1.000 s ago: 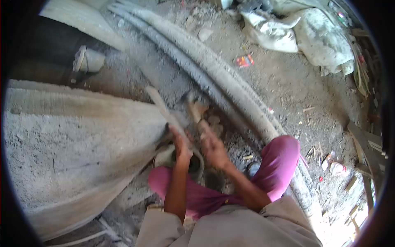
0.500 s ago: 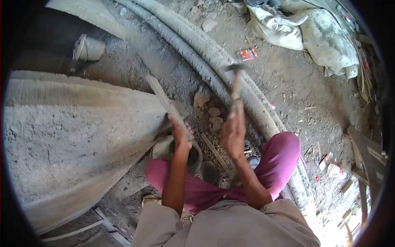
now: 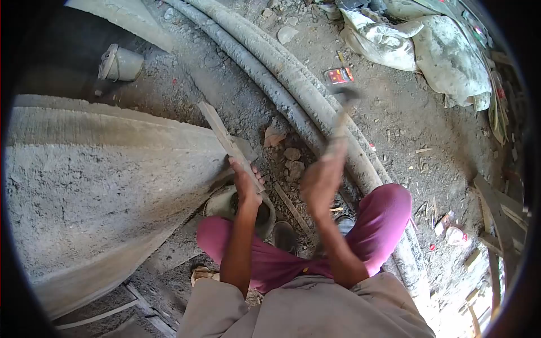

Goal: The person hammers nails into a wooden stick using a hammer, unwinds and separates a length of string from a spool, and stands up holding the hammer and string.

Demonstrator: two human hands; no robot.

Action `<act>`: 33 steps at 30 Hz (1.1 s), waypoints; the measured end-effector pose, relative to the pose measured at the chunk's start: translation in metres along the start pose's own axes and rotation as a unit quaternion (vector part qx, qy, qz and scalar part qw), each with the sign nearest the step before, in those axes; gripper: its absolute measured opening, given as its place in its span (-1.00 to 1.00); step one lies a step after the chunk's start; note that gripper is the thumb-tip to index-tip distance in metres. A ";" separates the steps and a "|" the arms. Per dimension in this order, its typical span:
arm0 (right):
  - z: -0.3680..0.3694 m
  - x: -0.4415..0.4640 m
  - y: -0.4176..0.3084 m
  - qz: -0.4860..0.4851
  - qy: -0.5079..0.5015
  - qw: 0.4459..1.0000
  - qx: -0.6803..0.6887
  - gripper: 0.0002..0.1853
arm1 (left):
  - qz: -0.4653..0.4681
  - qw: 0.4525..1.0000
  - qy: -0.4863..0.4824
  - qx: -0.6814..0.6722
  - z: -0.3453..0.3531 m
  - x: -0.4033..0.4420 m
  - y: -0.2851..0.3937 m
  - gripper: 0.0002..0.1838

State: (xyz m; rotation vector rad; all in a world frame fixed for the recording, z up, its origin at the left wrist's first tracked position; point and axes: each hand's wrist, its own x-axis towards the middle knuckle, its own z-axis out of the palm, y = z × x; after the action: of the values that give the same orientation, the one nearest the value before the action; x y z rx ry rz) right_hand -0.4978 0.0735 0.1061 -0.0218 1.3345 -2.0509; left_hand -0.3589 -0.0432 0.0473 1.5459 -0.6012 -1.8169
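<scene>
My left hand (image 3: 246,183) is closed round the lower end of a wooden strip (image 3: 221,132), which slants up and to the left. Its upper end lies beside the edge of a big concrete slab (image 3: 118,180). In my right hand (image 3: 322,183) is a hammer (image 3: 341,115), gripped by its handle and blurred by motion. The hammer's dark head is up and to the right, apart from the strip. Below my left hand stands a bucket (image 3: 269,222), partly hidden by my forearm and knee.
Long grey pipes (image 3: 282,62) curve across the ground beyond my hands. Stones (image 3: 293,169) and another wood strip (image 3: 293,208) lie between my feet and the pipes. A small bucket (image 3: 127,65) lies at upper left, white sacks (image 3: 451,56) at upper right, and boards (image 3: 496,219) at far right.
The hammer has swung to the right, its head farther from the wooden strip, and my right hand has tilted with it. My left hand and the strip have hardly moved.
</scene>
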 end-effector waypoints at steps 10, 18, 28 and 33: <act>-0.013 0.004 0.041 -0.207 -0.122 0.903 -0.357 -0.44 | -0.012 0.999 0.037 0.010 0.001 -0.001 0.000 -0.31; 0.002 -0.023 0.037 -0.012 -0.261 0.929 -0.260 -0.46 | 0.018 0.998 0.055 0.037 0.018 0.005 0.007 -0.30; 0.001 -0.033 0.052 -0.108 -0.238 0.871 -0.415 -0.48 | -0.005 0.995 0.057 0.078 -0.025 0.040 -0.019 -0.30; 0.003 -0.003 -0.009 -0.027 -0.084 0.974 -0.209 -0.46 | 0.014 1.000 -0.011 0.004 0.000 -0.001 0.000 -0.32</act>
State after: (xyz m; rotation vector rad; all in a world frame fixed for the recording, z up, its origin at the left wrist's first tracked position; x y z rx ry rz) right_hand -0.4985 0.0748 0.1160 -0.4129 1.6439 -1.7324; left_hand -0.3584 -0.0425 0.0484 1.5174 -0.6372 -1.8143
